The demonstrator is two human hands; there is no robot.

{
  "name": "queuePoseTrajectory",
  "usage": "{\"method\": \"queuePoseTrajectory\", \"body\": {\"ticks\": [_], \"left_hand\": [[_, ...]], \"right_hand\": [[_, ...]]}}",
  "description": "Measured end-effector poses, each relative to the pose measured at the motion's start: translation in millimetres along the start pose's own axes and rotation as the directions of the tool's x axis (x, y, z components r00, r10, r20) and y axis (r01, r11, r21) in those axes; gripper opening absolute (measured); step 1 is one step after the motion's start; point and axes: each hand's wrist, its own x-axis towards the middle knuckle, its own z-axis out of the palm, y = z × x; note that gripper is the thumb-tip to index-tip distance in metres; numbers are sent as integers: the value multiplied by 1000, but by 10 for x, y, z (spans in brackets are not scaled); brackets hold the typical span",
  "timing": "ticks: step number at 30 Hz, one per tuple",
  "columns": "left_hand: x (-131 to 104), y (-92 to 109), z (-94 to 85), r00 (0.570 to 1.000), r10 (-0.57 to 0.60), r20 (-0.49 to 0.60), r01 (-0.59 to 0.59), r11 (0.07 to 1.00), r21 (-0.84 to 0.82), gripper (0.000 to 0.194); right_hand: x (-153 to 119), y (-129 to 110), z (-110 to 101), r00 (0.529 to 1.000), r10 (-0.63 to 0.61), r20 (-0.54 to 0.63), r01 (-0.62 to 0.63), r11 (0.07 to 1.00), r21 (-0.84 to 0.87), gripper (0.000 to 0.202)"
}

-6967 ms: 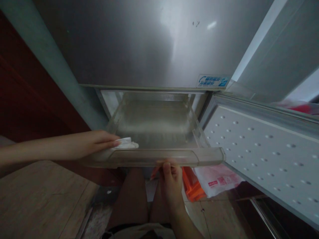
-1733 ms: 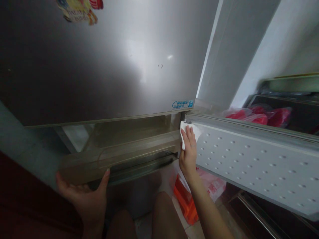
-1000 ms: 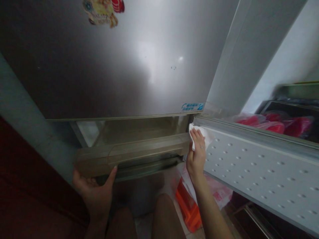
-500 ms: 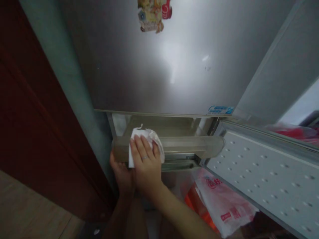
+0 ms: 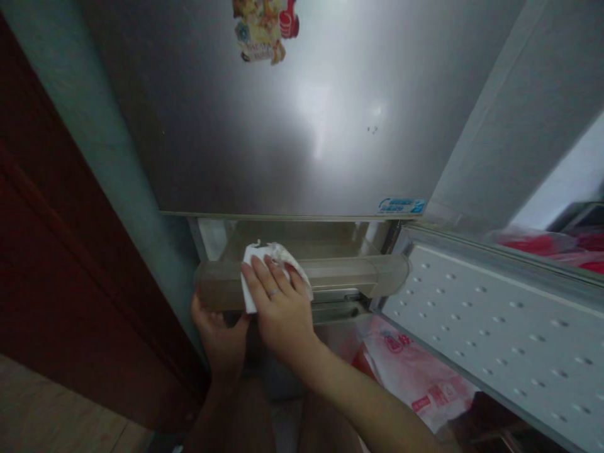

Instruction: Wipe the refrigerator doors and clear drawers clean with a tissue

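Note:
A clear plastic freezer drawer (image 5: 340,274) is pulled partly out below the upper fridge door. My right hand (image 5: 285,308), with a ring on one finger, presses a folded white cloth (image 5: 252,296) flat against the left half of the drawer's front. My fingers lie over the cloth, and its frayed edge sticks out above them. At the drawer's lower left corner, my left hand (image 5: 219,336) grips the drawer from beneath, some of its fingers hidden behind the plastic.
The lower fridge door (image 5: 476,321) stands open on the right, its dimpled inner panel showing. Below it are a white plastic bag (image 5: 419,371) with red print. The silver upper door (image 5: 226,138) is closed and carries a magnet (image 5: 264,31). A dark red wooden panel (image 5: 70,302) borders the left.
The view has shifted slightly, so the fridge sits further left. My right hand and the cloth have moved a little rightward along the drawer front; my left hand keeps hold of the corner.

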Motion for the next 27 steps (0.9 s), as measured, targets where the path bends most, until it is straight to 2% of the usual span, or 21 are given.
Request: {"method": "queuePoseTrajectory", "body": {"ticks": [2,4,10,12,14,16,19,27], "left_hand": [[2,-42,-16,995,-89,-36,81,979,-185,95],[19,-19,-20,988,-148,-37,131,950,-282,98],[33,29,-22,982,-183,-40,167,952,-255,103],[29,14,-25,983,-179,-35,164,952,-257,103],[27,1,-26,985,-171,-34,156,951,-266,103],[27,-3,-25,983,-178,-35,163,952,-261,104],[26,1,-21,978,-203,-41,186,949,-256,104],[25,11,-9,984,-176,-30,160,945,-287,100]], "right_hand": [[-169,245,-124,999,36,-7,-36,999,-37,51],[-354,504,-254,996,93,-17,-94,994,-62,56],[-865,1321,-529,942,293,-166,-313,943,-111,63],[-950,1512,-558,912,335,-237,-366,925,-102,60],[-973,1598,-550,882,369,-293,-406,911,-74,58],[-948,1576,-512,853,398,-336,-437,898,-45,57],[-869,1395,-422,827,417,-377,-457,889,-21,60],[-578,658,-176,888,387,-250,-393,919,26,68]]}}
